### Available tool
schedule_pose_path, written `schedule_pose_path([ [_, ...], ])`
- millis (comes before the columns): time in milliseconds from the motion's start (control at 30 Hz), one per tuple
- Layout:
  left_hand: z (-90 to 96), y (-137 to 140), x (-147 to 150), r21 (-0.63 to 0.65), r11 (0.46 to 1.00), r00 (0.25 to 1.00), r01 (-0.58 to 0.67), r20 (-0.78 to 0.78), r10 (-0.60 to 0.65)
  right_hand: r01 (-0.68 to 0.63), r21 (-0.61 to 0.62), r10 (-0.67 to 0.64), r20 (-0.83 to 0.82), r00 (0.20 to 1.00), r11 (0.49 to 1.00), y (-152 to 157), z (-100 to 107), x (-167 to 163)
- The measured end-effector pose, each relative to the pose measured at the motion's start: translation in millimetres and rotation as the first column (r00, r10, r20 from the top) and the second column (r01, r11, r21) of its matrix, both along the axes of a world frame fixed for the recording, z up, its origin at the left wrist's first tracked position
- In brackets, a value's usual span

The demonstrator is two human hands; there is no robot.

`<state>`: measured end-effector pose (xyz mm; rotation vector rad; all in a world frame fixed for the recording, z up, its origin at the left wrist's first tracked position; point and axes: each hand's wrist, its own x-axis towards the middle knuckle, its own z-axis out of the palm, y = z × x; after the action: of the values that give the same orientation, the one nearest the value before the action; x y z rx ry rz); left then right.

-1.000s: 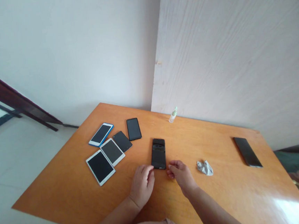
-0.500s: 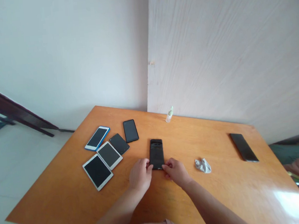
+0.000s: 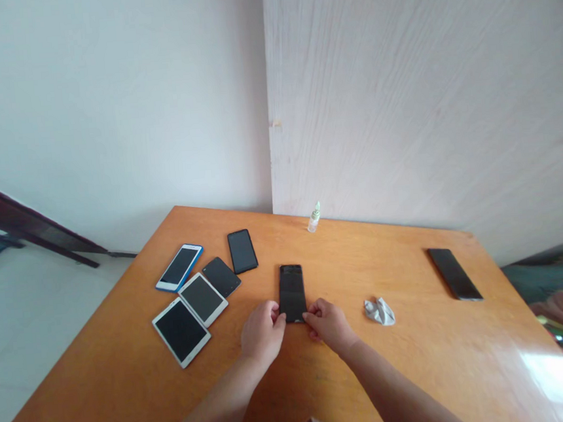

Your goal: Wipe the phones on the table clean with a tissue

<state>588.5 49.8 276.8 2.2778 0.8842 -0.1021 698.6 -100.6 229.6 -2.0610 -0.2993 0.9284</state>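
A black smartphone (image 3: 292, 293) with a dark screen is in front of me, its short side towards me. My left hand (image 3: 263, 329) grips its lower left corner, thumb and curled fingers at the edge. At the lower right corner, my right hand (image 3: 329, 324) pinches the phone in the same way. Whether the phone rests on the table or is slightly raised, I cannot tell. A crumpled pale grey cloth (image 3: 380, 311) lies to the right of my right hand.
Left on the wooden table (image 3: 103, 371) lie a blue-edged phone (image 3: 179, 267), two white phones (image 3: 181, 331) and two black phones (image 3: 242, 250). A small dropper bottle (image 3: 314, 218) stands near the wall. Another black phone (image 3: 455, 274) lies far right.
The view has shifted slightly. Both hands keep the same grip at the phone's lower corners, and nothing on the table has visibly moved.
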Motion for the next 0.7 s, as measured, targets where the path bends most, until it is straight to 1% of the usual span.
schedule_pose_path([
  [167, -9.9, -3.0, 2.1, -0.043, 0.998, 0.999, -0.044, 0.022, 0.044, 0.042, -0.005, -0.042, 0.080, 0.996, 0.999, 2.5, -1.3, -8.0],
  [233, -16.4, -4.7, 4.4, -0.127, 0.988, 0.994, -0.092, 0.051, 0.099, 0.057, -0.009, -0.056, 0.103, 0.993, 0.998, 3.5, -0.8, -9.6],
  [300, -21.5, -6.4, 7.2, -0.255, 0.953, 0.980, -0.165, 0.070, 0.189, 0.070, -0.011, -0.068, 0.110, 0.992, 0.998, 4.6, 0.7, -10.4],
  [367, -23.5, -7.7, 9.6, -0.306, 0.932, 0.970, -0.194, 0.081, 0.228, 0.085, -0.008, -0.084, 0.112, 0.990, 0.996, 6.0, 3.1, -11.5],
  [433, -22.2, -7.4, 10.5, -0.321, 0.928, 0.968, -0.187, 0.098, 0.229, 0.111, -0.004, -0.110, 0.127, 0.986, 0.994, 7.8, 6.5, -13.8],
  [500, -19.9, -5.1, 10.0, -0.354, 0.923, 0.971, -0.151, 0.124, 0.206, 0.151, 0.000, -0.149, 0.160, 0.976, 0.988, 10.0, 11.1, -17.3],
  [567, -18.9, -0.8, 9.5, -0.470, 0.875, 0.966, -0.120, 0.149, 0.212, 0.187, -0.026, -0.178, 0.212, 0.961, 0.982, 11.8, 17.5, -20.9],
  [633, -20.2, 3.5, 10.8, -0.505, 0.859, 0.975, -0.083, 0.137, 0.175, 0.194, -0.072, -0.171, 0.245, 0.954, 0.978, 12.3, 25.9, -23.6],
  [700, -22.6, 5.3, 14.2, -0.507, 0.858, 0.978, -0.077, 0.129, 0.164, 0.165, -0.118, -0.133, 0.239, 0.962, 0.979, 10.4, 35.8, -24.9],
])
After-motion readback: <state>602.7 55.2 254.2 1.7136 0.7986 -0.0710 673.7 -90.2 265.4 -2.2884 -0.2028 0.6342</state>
